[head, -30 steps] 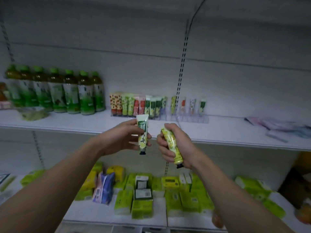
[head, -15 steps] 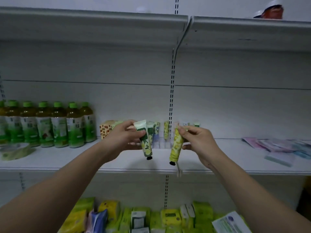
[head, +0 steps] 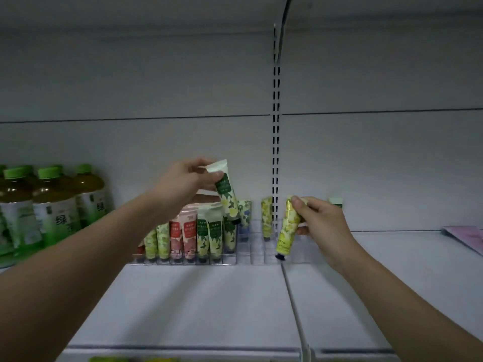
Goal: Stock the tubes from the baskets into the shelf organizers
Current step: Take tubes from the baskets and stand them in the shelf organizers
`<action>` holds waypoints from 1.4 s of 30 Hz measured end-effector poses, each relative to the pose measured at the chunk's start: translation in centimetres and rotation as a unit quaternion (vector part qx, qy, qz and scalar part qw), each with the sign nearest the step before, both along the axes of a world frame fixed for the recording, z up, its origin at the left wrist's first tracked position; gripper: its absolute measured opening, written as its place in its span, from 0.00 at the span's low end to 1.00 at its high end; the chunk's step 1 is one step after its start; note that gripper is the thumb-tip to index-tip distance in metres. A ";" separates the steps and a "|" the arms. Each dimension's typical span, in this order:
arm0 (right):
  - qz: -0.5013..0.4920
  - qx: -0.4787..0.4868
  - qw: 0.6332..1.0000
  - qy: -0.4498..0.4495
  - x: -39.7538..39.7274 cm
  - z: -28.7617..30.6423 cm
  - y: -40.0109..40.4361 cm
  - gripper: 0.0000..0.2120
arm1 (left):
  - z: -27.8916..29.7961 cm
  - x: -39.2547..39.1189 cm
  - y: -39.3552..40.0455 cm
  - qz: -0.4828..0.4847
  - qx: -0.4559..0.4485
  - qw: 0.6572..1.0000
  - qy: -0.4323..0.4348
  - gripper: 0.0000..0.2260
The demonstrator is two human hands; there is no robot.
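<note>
both tubes now lower at the organizer [head: 251,253], fingers [head: 298,202] clamped on yellow tube [head: 287,228], others on green tube [head: 226,194]

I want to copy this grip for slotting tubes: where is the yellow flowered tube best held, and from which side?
Pinch the yellow flowered tube near its flat crimped top, from the right, as the right hand does; the dark cap hangs down, free to enter the clear organizer.

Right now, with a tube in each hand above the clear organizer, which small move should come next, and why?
Probably lower the right hand so the yellow tube drops cap-down into the clear organizer: its dark cap already hangs just over the front-row slots, which look free there.
</note>
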State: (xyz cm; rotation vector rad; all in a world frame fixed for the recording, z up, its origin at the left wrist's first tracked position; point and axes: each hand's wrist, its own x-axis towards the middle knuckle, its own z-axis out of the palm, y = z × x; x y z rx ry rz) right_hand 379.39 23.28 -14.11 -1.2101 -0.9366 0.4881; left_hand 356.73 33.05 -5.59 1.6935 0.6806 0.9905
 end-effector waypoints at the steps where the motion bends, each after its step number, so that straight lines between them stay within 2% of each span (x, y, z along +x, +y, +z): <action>1: 0.000 0.004 1.000 0.002 0.1 0.1 1.0 0.10 | -0.3 0.3 0.5 0.001 0.005 1.000 0.009 0.08; 3: 0.002 0.012 1.000 0.001 0.1 0.4 2.9 0.11 | -1.2 0.5 1.1 0.008 0.020 0.998 0.053 0.08; 7: -0.011 0.041 0.999 0.001 0.0 -0.2 5.4 0.10 | -2.6 0.7 2.2 0.035 0.116 0.977 0.176 0.06; 12: -0.034 0.048 0.998 0.029 0.9 -2.3 6.1 0.08 | -3.3 1.6 2.5 0.090 0.248 0.920 0.290 0.07; 18: -0.023 0.048 0.998 0.015 1.3 -2.5 5.9 0.08 | -4.5 2.7 2.5 0.115 0.310 0.883 0.334 0.07; 23: -0.004 0.007 1.000 -0.017 1.3 -3.1 5.8 0.11 | -5.7 3.7 2.4 0.129 0.367 0.828 0.404 0.08; 25: 0.007 -0.010 1.000 0.005 1.3 -3.2 5.7 0.13 | -6.0 3.7 2.3 0.142 0.390 0.810 0.414 0.08; 28: 0.028 -0.023 0.999 0.032 1.1 -2.5 5.0 0.13 | -6.7 3.4 1.8 0.163 0.466 0.780 0.384 0.17; 30: 0.033 -0.013 0.999 0.025 1.4 -1.9 4.4 0.11 | -7.3 2.9 0.6 0.173 0.536 0.754 0.337 0.18; 32: 0.020 -0.003 1.000 0.002 1.9 -1.2 3.8 0.08 | -8.5 2.4 -1.2 0.141 0.564 0.757 0.298 0.13; 34: -0.006 0.002 1.000 -0.030 2.6 -0.5 3.6 0.07 | -10.8 2.1 -3.2 0.074 0.529 0.790 0.301 0.10; 36: -0.037 -0.010 0.995 -0.092 3.5 0.5 3.8 0.07 | -13.4 1.9 -4.9 0.013 0.456 0.822 0.341 0.14; 39: -0.063 -0.027 0.981 -0.183 4.5 2.2 4.2 0.06 | -15.5 2.0 -5.2 -0.026 0.374 0.845 0.382 0.19; 42: -0.079 -0.050 0.965 -0.246 4.9 3.6 4.9 0.04 | -15.7 2.1 -4.7 -0.032 0.353 0.831 0.429 0.22</action>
